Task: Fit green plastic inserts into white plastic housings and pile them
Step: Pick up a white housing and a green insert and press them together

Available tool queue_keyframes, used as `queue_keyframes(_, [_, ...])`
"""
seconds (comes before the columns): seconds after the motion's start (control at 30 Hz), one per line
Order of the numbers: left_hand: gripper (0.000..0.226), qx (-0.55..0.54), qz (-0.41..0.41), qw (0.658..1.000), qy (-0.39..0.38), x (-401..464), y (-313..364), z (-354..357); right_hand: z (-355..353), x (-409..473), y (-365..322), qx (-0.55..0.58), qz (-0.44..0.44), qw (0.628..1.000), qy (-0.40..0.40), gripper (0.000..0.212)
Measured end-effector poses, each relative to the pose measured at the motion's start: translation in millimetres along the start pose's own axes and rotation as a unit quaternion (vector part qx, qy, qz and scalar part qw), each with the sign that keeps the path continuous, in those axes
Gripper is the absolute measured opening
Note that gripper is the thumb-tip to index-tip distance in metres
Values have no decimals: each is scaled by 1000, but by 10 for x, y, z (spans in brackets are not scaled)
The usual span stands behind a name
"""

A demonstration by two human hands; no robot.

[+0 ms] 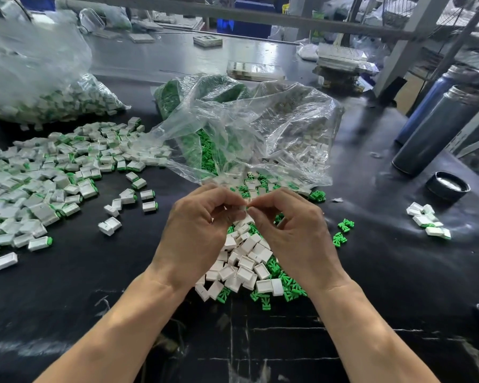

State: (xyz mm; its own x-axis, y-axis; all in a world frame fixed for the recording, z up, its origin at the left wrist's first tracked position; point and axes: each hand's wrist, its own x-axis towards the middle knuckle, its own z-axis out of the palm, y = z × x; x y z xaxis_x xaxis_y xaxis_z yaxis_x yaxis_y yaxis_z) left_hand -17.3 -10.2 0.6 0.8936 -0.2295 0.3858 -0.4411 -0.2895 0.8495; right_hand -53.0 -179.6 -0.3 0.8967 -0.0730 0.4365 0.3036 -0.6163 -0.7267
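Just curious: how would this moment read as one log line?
step: fitting insert | left hand: pinches white housing | right hand: pinches green insert | finished pile: left

A factory assembly bench, this: a black worktop (371, 272) heaped with small assembled parts (39, 183), clear plastic bags (246, 128) spilling bulk components, metal racking (415, 37) and blue crates (244, 26) behind.

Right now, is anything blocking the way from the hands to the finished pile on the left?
Nothing visible does. Between the left hand and the finished pile lie only a few scattered assembled housings on the black table.
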Motion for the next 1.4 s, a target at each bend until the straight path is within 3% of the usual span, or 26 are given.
queue_keyframes(0.4, [21,18,7,1000,3,18,12,-15,-4,11,-52,-41,-29,999,11,8])
queue_keyframes(0.57, [25,-26,-29,999,27,44,-20,-88,-98,38,73,24,39,997,57,13])
queue_keyframes(0.8, [24,-29,-9,1000,5,22,-11,-11,76,6,43,44,11,999,19,14])
queue_keyframes(1.4, [23,-18,-12,1000,13,20,-15,19,61,-17,-25,31,14,999,17,6])
